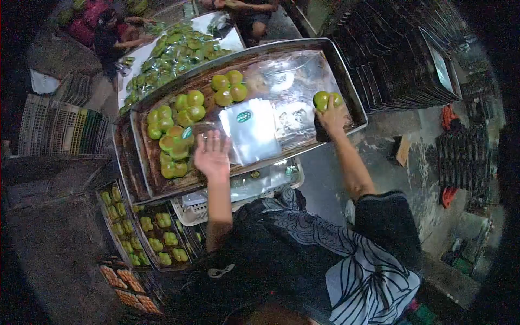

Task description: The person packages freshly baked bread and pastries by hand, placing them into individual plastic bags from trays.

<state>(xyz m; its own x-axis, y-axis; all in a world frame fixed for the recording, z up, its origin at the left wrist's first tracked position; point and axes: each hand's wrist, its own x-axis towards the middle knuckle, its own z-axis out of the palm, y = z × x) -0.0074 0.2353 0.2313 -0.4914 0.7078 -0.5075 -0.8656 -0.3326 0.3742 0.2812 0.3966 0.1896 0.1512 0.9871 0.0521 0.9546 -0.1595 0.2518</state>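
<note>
My left hand (213,157) is palm up over the metal tray (303,70), fingers stretched out. Beside its fingertips lies a green label (187,132), apparently on a clear bag, whose outline is hard to make out. To its right is a stack of clear plastic bags (252,132) with a green round logo. At the tray's right end, my right hand (332,120) has its fingers closed over a green bun cluster (323,99). Several other green four-lobed buns (189,107) sit on the tray's left half.
Beyond the tray, a pile of bagged green buns (179,51) covers a white table, with people working around it. Stacked dark trays (401,65) stand at right. Trays of green buns (162,238) are below left, beside a crate (189,216) under the tray.
</note>
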